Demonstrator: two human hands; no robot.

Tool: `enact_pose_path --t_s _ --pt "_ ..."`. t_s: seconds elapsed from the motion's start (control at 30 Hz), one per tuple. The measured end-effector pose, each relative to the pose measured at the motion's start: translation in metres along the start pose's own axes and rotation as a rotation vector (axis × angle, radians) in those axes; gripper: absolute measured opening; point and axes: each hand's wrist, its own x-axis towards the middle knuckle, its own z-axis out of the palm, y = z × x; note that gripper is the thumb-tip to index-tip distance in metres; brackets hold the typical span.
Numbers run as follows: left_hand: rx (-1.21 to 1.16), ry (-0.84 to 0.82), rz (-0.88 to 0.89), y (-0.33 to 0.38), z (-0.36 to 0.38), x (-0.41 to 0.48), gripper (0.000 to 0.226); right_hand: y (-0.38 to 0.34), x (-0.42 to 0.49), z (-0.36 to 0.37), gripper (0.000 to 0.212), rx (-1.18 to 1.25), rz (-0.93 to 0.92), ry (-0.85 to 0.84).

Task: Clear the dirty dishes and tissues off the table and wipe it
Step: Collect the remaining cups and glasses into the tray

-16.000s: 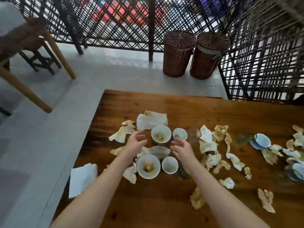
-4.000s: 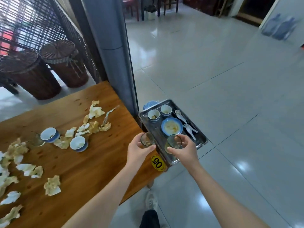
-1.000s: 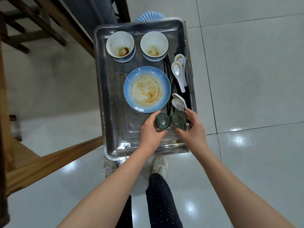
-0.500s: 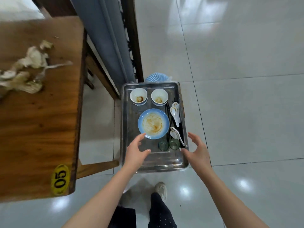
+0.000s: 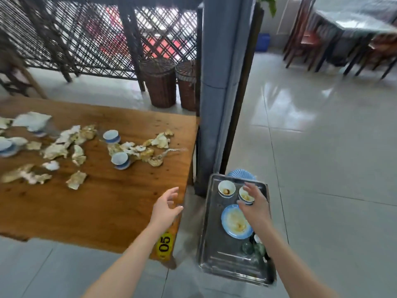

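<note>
The left hand (image 5: 166,208) is held over the near right edge of the surface (image 5: 96,211). Its fingers (image 5: 173,192) are loosely spread and slightly bent, and nothing is held. Whether the edge is touched cannot be told. The right hand (image 5: 255,208) is held above the tray (image 5: 211,244), with its fingers (image 5: 250,188) spread toward 11 o'clock and nothing gripped. Contact with the dishes beneath cannot be judged.

The tray is seen at 5 o'clock from the surface, low beside its corner. A smeared plate (image 5: 234,222) lies on it, with two bowls (image 5: 226,188) at 12 o'clock of the plate and two glasses (image 5: 248,248) at 5 o'clock. Crumpled tissues (image 5: 133,150) are scattered on the surface, with two cups (image 5: 120,160) among them.

Half a second ago both hands were spread over the tray's near end by the glasses. The left hand has since been moved over the surface and the right hand toward the bowls. The glasses have been left where they were set.

The right bowl and the plate's rim are partly covered by the right hand. The glasses are blurred. At 9 o'clock the things on the surface are smeared by motion and cut off. A yellow tag (image 5: 165,244) reading 05 is partly hidden by the left forearm.
</note>
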Motion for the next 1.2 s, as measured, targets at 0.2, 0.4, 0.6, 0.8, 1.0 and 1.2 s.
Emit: enact_pose_path --t_s 0.2,0.4,0.6,0.8,1.0,1.2 --pt "-0.074 0.082 -0.028 -0.041 -0.129 0.003 0.059 -0.083 -0.016 0.096 0.05 0.002 -0.109 -0.029" --pt "-0.154 0.204 -0.062 -0.085 -0.281 0.018 0.057 -0.167 -0.03 0.222 0.047 -0.046 -0.137 -0.064" --pt "-0.201 0.282 -0.071 -0.127 -0.379 0.024 0.053 -0.235 -0.042 0.32 0.051 -0.08 -0.188 -0.129" --pt "-0.228 0.271 -0.103 -0.167 -0.432 0.038 0.055 -0.261 -0.015 0.373 0.052 -0.124 -0.172 -0.119" --pt "-0.265 0.249 -0.137 -0.186 -0.466 0.079 0.054 -0.272 0.023 0.417 0.053 -0.162 -0.176 -0.117" --pt "-0.225 0.207 -0.141 -0.194 -0.507 0.153 0.058 -0.291 0.08 0.476 0.049 -0.116 -0.174 -0.138"
